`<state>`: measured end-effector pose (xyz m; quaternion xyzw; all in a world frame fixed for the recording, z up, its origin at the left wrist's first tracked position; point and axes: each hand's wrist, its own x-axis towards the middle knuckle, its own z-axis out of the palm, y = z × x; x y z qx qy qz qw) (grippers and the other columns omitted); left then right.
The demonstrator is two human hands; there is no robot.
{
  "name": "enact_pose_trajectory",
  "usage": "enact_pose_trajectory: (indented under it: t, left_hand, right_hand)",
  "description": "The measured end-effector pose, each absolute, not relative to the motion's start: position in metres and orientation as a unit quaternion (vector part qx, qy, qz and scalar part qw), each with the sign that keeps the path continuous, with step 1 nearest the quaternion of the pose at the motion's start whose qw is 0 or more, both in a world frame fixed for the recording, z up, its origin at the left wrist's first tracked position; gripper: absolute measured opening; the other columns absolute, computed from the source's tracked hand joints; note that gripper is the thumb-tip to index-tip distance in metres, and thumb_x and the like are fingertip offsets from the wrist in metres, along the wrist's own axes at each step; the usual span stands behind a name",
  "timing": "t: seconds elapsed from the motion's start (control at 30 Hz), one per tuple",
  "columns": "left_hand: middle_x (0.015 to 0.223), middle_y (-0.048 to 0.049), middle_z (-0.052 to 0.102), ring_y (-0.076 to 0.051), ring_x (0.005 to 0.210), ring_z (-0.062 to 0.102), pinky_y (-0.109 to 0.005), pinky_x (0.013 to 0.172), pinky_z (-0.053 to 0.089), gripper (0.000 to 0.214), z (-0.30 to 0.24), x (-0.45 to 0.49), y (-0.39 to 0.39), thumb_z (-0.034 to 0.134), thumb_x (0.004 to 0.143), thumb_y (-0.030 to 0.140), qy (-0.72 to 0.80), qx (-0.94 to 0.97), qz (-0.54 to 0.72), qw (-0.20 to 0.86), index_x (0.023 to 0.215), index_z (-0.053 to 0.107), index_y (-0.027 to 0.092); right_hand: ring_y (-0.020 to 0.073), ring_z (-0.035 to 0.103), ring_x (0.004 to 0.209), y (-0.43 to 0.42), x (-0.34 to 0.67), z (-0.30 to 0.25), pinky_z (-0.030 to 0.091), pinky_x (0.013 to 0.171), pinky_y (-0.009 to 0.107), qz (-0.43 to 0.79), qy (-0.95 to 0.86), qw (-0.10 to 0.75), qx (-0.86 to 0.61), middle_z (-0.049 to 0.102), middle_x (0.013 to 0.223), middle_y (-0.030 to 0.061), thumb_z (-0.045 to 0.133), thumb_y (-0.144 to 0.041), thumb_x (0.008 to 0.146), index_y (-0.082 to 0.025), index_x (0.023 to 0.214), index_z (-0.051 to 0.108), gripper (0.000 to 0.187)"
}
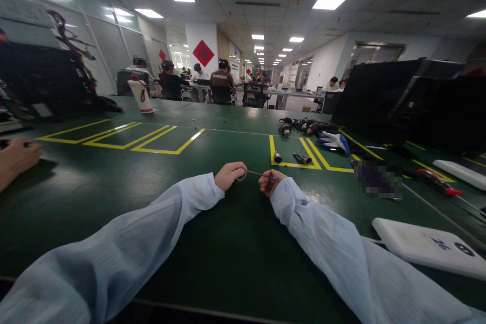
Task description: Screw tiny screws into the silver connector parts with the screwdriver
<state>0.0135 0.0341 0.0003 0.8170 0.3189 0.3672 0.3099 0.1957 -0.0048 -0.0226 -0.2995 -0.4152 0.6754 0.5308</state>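
Pale blue fabric sleeves [152, 228] ran from the near edge across the dark green table [235, 243]. Well to the right of the fingers, and nearer than them, lay a flat white plastic panel [413, 243] marked with dark numbers.

The left hand [229, 176] had its fingers [236, 169] curled together on a small silver metal ring [242, 175], held low over the table. From the ring a thin metal rod [258, 174] reached right to the right hand [270, 183], whose fingers [274, 178] were pinched shut on its other end. The hands were near each other but apart, joined only by the rod.

Far to the left of the fingers, another person's hand [17, 159] rested on the table. Well to the right lay a red-handled screwdriver [436, 181].

Just beyond the fingers, two small metal cylindrical parts [302, 158] sat by a yellow tape line [272, 151]. Further beyond and to the right lay a white-and-blue glove [334, 140] beside a cluster of black power tools [299, 124]. Far beyond and to the left stood a white paper cup with red markings [141, 95]. Behind it all, seated people [222, 81] worked at distant tables.
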Motion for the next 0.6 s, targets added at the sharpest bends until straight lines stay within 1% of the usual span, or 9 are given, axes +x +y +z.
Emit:
enact_pose_trajectory:
  t: [0.13, 0.27, 0.4, 0.47, 0.53, 0.6]
  left_hand:
    - [0.063, -0.0009, 0.05, -0.012, 0.061, 0.046, -0.025, 0.061, 0.038, 0.035, -0.003, 0.013, 0.036, 0.033, 0.08, 0.038, 0.316, 0.804, 0.39, 0.318, 0.068, 0.053, 0.013]
    - [0.063, -0.0012, 0.05, -0.012, 0.059, 0.046, -0.025, 0.059, 0.038, 0.044, -0.006, 0.014, 0.036, 0.027, 0.083, 0.045, 0.334, 0.793, 0.398, 0.32, 0.068, 0.053, 0.013]
    - [0.066, -0.0021, 0.053, -0.013, 0.063, 0.048, -0.026, 0.062, 0.039, 0.048, -0.006, 0.013, 0.037, 0.024, 0.084, 0.047, 0.344, 0.802, 0.398, 0.283, 0.07, 0.055, 0.013]
    - [0.071, -0.0027, 0.054, -0.014, 0.068, 0.05, -0.027, 0.066, 0.039, 0.047, -0.006, 0.014, 0.037, 0.023, 0.085, 0.047, 0.353, 0.807, 0.398, 0.255, 0.078, 0.056, 0.014]
    - [0.073, -0.0027, 0.055, -0.015, 0.071, 0.051, -0.027, 0.068, 0.04, 0.046, -0.006, 0.015, 0.038, 0.022, 0.086, 0.046, 0.368, 0.808, 0.393, 0.238, 0.088, 0.056, 0.014]
    - [0.074, -0.0025, 0.055, -0.015, 0.071, 0.051, -0.027, 0.068, 0.04, 0.046, -0.005, 0.018, 0.038, 0.019, 0.086, 0.045, 0.378, 0.813, 0.374, 0.237, 0.093, 0.054, 0.015]
  right_hand:
    - [0.0099, 0.055, 0.047, -0.006, 0.191, -0.021, 0.045, 0.05, 0.024, 0.684, -0.376, 0.543, -0.311, 0.063, 0.056, -0.0005, 0.04, -0.024, 0.082, -0.019, 0.067, 0.053, 0.021]
    - [0.0088, 0.054, 0.044, -0.008, 0.186, -0.017, 0.043, 0.045, 0.021, 0.676, -0.361, 0.557, -0.321, 0.063, 0.055, -0.0019, 0.042, -0.021, 0.081, -0.018, 0.068, 0.052, 0.017]
    - [0.009, 0.054, 0.047, -0.011, 0.182, -0.016, 0.043, 0.043, 0.021, 0.651, -0.366, 0.579, -0.326, 0.063, 0.058, -0.0014, 0.049, -0.026, 0.076, -0.018, 0.068, 0.053, 0.012]
    - [0.0108, 0.056, 0.053, -0.012, 0.179, -0.016, 0.044, 0.044, 0.022, 0.587, -0.401, 0.61, -0.349, 0.064, 0.066, 0.0011, 0.055, -0.032, 0.071, -0.018, 0.069, 0.055, 0.014]
    - [0.0121, 0.055, 0.056, -0.013, 0.174, -0.018, 0.045, 0.046, 0.024, 0.474, -0.464, 0.638, -0.393, 0.063, 0.071, 0.0032, 0.058, -0.035, 0.067, -0.017, 0.07, 0.055, 0.018]
    - [0.0125, 0.054, 0.058, -0.011, 0.169, -0.022, 0.045, 0.049, 0.024, 0.355, -0.535, 0.635, -0.43, 0.061, 0.072, 0.003, 0.06, -0.032, 0.064, -0.018, 0.074, 0.055, 0.018]
